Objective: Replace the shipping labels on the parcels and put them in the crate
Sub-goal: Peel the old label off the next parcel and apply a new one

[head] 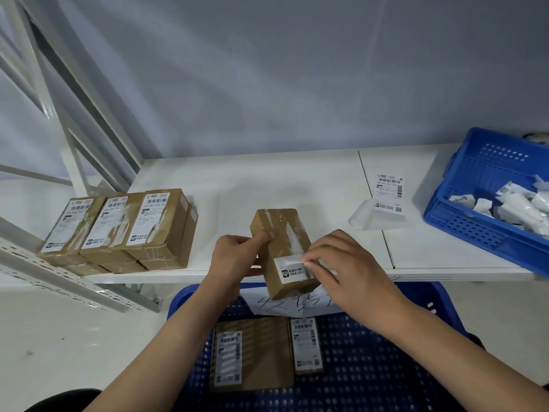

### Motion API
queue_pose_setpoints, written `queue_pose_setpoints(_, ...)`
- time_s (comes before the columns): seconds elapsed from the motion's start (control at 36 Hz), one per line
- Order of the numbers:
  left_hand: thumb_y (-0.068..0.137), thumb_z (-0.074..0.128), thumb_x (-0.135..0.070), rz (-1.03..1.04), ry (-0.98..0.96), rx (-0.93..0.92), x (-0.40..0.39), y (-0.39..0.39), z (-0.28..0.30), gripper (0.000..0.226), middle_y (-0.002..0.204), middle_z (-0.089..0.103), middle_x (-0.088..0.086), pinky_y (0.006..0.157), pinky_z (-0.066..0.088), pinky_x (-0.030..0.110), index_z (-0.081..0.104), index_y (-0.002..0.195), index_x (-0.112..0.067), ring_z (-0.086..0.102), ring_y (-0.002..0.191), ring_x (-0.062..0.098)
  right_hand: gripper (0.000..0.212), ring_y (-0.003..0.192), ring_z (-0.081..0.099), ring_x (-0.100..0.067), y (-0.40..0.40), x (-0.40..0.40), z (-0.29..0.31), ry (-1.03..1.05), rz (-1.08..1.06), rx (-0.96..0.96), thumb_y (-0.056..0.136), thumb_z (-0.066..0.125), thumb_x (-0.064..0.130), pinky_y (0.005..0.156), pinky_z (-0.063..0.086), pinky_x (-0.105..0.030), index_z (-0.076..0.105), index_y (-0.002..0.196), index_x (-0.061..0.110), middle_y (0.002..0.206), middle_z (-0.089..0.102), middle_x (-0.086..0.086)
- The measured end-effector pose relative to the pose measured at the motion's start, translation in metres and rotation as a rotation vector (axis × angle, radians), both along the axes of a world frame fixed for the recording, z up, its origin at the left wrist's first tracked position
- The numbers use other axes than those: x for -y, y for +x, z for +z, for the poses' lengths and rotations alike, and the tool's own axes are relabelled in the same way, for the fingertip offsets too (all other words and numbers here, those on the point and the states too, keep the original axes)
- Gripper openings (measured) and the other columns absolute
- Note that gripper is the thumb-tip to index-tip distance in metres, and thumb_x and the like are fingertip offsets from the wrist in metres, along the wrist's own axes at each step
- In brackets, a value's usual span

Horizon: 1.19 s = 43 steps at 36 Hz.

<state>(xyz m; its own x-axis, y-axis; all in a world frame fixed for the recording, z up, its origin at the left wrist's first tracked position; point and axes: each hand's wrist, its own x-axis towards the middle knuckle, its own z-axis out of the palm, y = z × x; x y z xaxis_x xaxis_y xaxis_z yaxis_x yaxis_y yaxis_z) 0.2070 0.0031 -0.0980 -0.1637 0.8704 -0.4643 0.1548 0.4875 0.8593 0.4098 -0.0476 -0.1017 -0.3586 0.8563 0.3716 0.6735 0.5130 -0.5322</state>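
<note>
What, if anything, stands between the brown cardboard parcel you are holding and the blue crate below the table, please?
Nothing visible blocks the way. The brown cardboard parcel, held by both hands, the left hand and the right hand, sits directly above the open blue plastic crate, whose floor stays bare right of two labelled parcels.

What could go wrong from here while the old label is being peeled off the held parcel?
1. The right hand pinches only the last strip of old label on the held parcel; white residue higher up suggests it may tear again and leave scraps.
2. The left hand holds the parcel tilted at the table's edge above the floor crate; a slip could drop it in unrelabelled.
3. The fresh label lies loose and could be brushed off.
</note>
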Motion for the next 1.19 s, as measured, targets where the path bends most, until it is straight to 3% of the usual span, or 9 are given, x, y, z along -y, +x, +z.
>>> queue_pose_setpoints(0.06,0.088,0.077,-0.032,-0.013,0.003,-0.007,0.002,0.001,-0.003,0.027,0.097,0.075,0.01,0.077,0.064,0.041,0.068,0.093,-0.007,0.075,0.085,0.026,0.009,0.097,0.053,-0.008,0.003,0.0,-0.001,0.005,-0.001,-0.002,0.094,0.067,0.017,0.081,0.051,-0.029,0.072,0.102,0.015,0.097,0.064,0.01)
queue_pose_setpoints(0.14,0.087,0.078,-0.035,0.015,0.028,-0.018,0.001,0.001,-0.004,0.029,0.097,0.074,0.006,0.064,0.061,0.031,0.067,0.096,-0.01,0.075,0.084,0.022,0.013,0.101,0.053,-0.009,0.006,-0.001,-0.002,0.021,-0.008,-0.01,0.093,0.066,0.019,0.083,0.051,-0.029,0.074,0.103,0.015,0.104,0.063,0.009)
queue_pose_setpoints(0.28,0.087,0.078,-0.035,0.008,0.06,0.01,0.002,0.004,-0.003,0.035,0.1,0.074,0.008,0.062,0.06,0.027,0.067,0.106,-0.007,0.075,0.088,0.023,0.022,0.109,0.054,-0.001,0.009,-0.003,0.003,-0.002,-0.072,-0.1,0.093,0.069,0.015,0.096,0.039,-0.006,0.075,0.114,0.018,0.124,0.062,0.01)
queue_pose_setpoints(0.53,0.08,0.083,-0.042,0.013,0.129,-0.094,0.001,-0.003,-0.007,0.052,0.11,0.072,0.001,0.09,0.061,0.046,0.062,0.121,-0.018,0.072,0.099,0.022,0.035,0.116,0.047,0.004,0.011,-0.003,0.009,-0.135,-0.139,-0.085,0.1,0.058,0.012,0.1,0.025,0.002,0.062,0.134,0.017,0.122,0.059,0.015)
queue_pose_setpoints(0.64,0.07,0.083,-0.048,-0.032,0.175,-0.015,0.005,0.006,-0.003,0.055,0.11,0.073,-0.004,0.09,0.061,0.043,0.066,0.116,-0.022,0.074,0.098,0.02,0.035,0.111,0.056,-0.001,0.013,-0.007,0.004,-0.317,-0.25,-0.191,0.1,0.057,0.023,0.1,0.04,-0.011,0.059,0.135,0.028,0.123,0.061,0.012)
queue_pose_setpoints(0.72,0.083,0.083,-0.032,-0.084,0.168,0.116,0.008,0.009,0.003,0.037,0.11,0.075,0.003,0.091,0.061,0.042,0.068,0.114,-0.019,0.075,0.096,0.021,0.039,0.111,0.061,-0.002,0.012,-0.011,0.004,-0.462,-0.316,-0.356,0.097,0.063,0.031,0.099,0.05,-0.026,0.056,0.136,0.03,0.125,0.063,0.014)
queue_pose_setpoints(0.89,0.091,0.075,-0.025,-0.159,0.168,0.254,0.012,0.011,0.01,0.037,0.109,0.078,0.005,0.093,0.059,0.038,0.067,0.124,-0.008,0.075,0.1,0.023,0.043,0.093,0.069,0.0,0.009,-0.016,0.009,-0.76,-0.361,-0.645,0.096,0.065,0.036,0.073,0.053,-0.014,0.053,0.137,0.034,0.117,0.07,0.011)
queue_pose_setpoints(1.08,0.09,0.076,-0.024,-0.216,0.103,0.292,0.014,0.014,0.011,0.038,0.107,0.078,0.003,0.089,0.06,0.033,0.064,0.126,-0.016,0.076,0.099,0.02,0.041,0.097,0.072,-0.016,0.012,-0.019,0.008,-0.86,-0.438,-0.896,0.088,0.075,0.022,0.087,0.054,-0.033,0.061,0.126,0.03,0.102,0.076,0.001)
queue_pose_setpoints(1.19,0.089,0.077,-0.022,-0.25,0.067,0.269,0.015,0.015,0.01,0.039,0.108,0.077,0.005,0.087,0.06,0.031,0.065,0.126,-0.014,0.076,0.096,0.02,0.033,0.091,0.071,-0.011,0.012,-0.019,0.009,-0.805,-0.453,-0.953,0.088,0.075,0.022,0.077,0.047,-0.026,0.065,0.119,0.03,0.099,0.075,0.001)
